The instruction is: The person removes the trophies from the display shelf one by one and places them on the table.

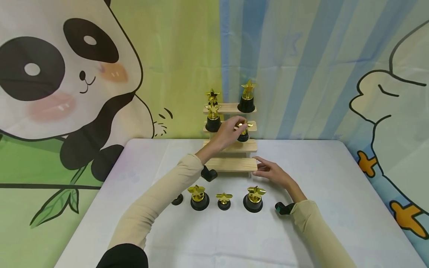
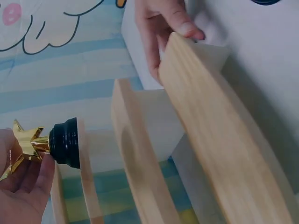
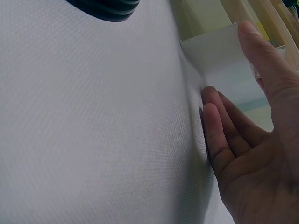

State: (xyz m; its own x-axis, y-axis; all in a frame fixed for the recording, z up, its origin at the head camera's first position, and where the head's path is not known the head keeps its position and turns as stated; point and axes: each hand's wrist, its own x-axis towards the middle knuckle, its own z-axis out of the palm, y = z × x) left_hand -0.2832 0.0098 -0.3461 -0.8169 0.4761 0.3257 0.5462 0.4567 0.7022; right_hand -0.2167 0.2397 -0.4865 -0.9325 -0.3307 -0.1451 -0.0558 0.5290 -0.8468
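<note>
A tiered wooden shelf (image 1: 231, 164) stands at the back of the white table (image 1: 335, 193). My left hand (image 1: 238, 127) pinches a small gold star trophy (image 1: 243, 134) with a black base, which rests on an upper step. In the left wrist view the trophy (image 2: 63, 142) has its base against the step's board, with my left hand (image 2: 23, 186) on the star. My right hand (image 1: 270, 172) lies flat at the right end of the lowest step, thumb on the board's corner. In the right wrist view my right hand (image 3: 252, 154) touches the tablecloth beside the shelf's white side panel (image 3: 224, 51).
Three star trophies (image 1: 199, 197) (image 1: 223, 201) (image 1: 254, 199) stand in a row on the table in front of the shelf, with a small black base (image 1: 177, 200) to their left. More trophies (image 1: 213, 118) (image 1: 247, 97) stand on the upper steps. Cartoon curtains hang behind.
</note>
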